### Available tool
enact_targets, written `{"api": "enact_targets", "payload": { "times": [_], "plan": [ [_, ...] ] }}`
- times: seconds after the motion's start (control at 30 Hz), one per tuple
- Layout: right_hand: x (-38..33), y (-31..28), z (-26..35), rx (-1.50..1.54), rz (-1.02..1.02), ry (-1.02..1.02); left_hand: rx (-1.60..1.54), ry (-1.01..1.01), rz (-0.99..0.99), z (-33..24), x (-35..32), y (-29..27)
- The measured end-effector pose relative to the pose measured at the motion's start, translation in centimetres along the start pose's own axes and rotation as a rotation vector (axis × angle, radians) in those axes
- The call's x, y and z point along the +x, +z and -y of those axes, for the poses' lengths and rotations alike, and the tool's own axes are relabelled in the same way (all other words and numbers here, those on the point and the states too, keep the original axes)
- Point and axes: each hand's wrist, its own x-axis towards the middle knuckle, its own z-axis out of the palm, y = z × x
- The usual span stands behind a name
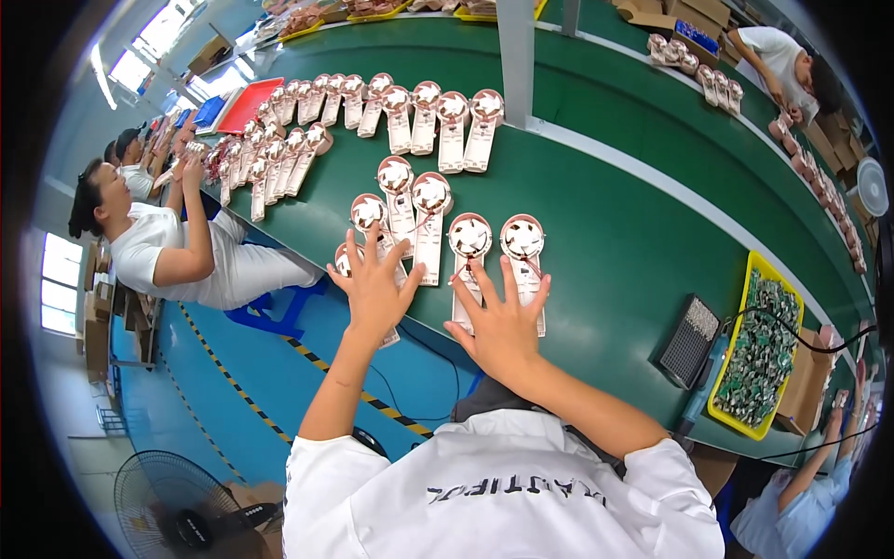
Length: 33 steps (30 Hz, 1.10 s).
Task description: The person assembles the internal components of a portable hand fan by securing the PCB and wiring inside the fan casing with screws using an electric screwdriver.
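Observation:
Several small pale-pink handheld-fan bodies lie face up on the green workbench, each with a round head, a silvery bladed wheel and a straight handle. My left hand is spread over a cluster of them, partly covering the handles; one fan body lies just beyond its fingers. With fingers apart, my right hand rests over two side-by-side fan bodies, a left one and a right one. Thin red wires show near its fingertips. Neither hand is closed round anything.
Rows of fan bodies stretch along the bench to the far left, near a red tray. At right are a black tray of small parts and a yellow bin of circuit boards. Co-workers sit left, far right and lower right.

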Motion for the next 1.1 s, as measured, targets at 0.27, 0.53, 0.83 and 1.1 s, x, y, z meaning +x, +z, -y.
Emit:
{"api": "enact_targets", "payload": {
  "times": [0.27, 0.53, 0.83, 1.1],
  "plan": [
    [-3.8, -2.1, -0.1, 0.047, 0.032, 0.13, -0.046, 0.22, 0.054, -2.7, -1.7, -1.3],
    [-4.9, -1.8, -0.8, 0.015, -0.021, 0.343, -0.145, 0.544, 0.138, -4.7, 2.0, 0.2],
    [-9.7, -7.8, -4.3, 0.409, -0.342, 0.227, -0.111, 0.634, 0.086, -2.7, 3.8, 1.7],
    [-24.8, -19.9, -16.5, -0.34, -0.435, 0.887, -0.175, 0.683, -0.04, -2.9, 3.5, -1.9]
  ]
}}
